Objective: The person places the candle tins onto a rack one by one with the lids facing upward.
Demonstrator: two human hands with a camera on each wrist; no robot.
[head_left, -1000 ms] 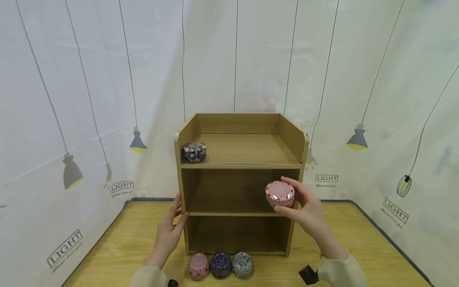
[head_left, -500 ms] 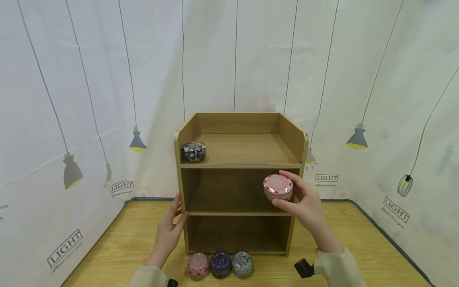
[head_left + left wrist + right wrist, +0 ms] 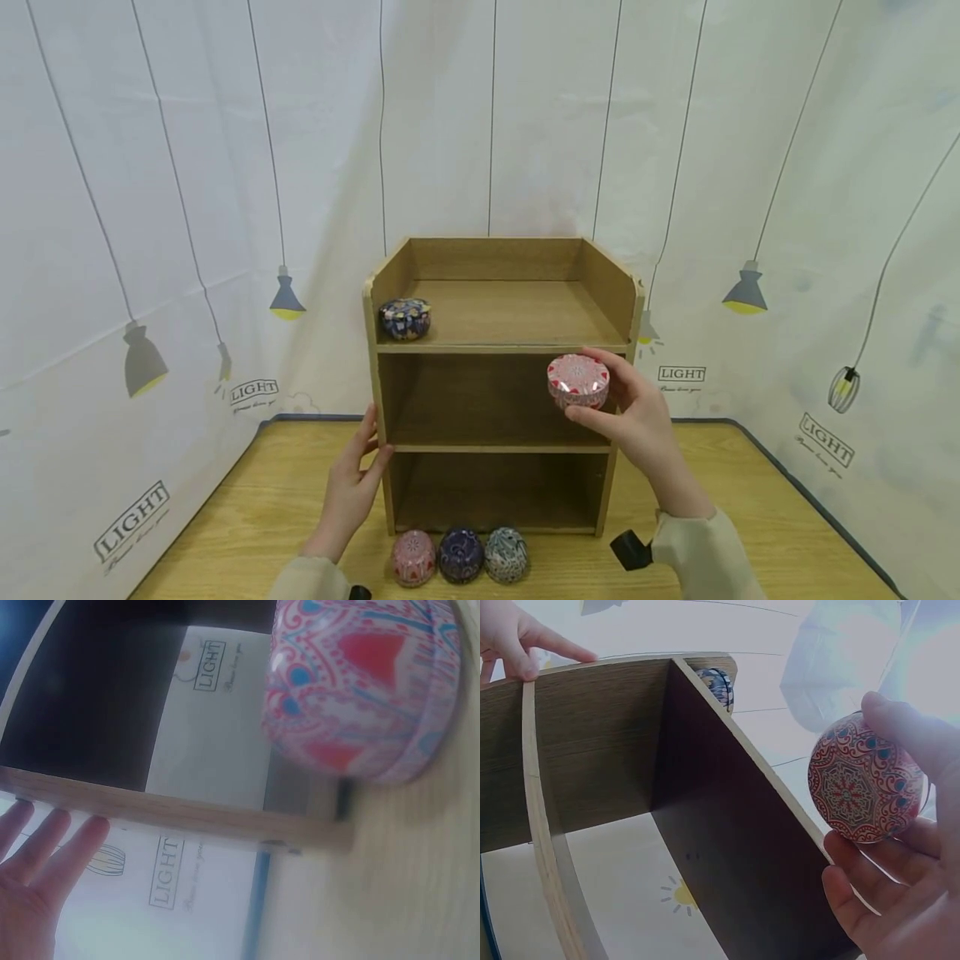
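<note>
Right hand [image 3: 637, 417] curled round red patterned tin [image 3: 577, 382], held in air before middle opening of wooden shelf unit [image 3: 502, 346], just under top board. Left hand [image 3: 352, 483] flat, fingers straight against unit's side panel. Risks, as judged: tin clipping top board edge; fingertip hold slipping, tin dropping onto three tins [image 3: 460, 555] on surface below.

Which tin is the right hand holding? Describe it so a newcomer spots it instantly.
Find the wooden shelf unit on the table. At its right front edge, level with the middle compartment, the right hand grips a round red-and-pink patterned tin. It is the only tin off a surface: one dark floral tin sits on the top shelf, three stand on the table.
</note>
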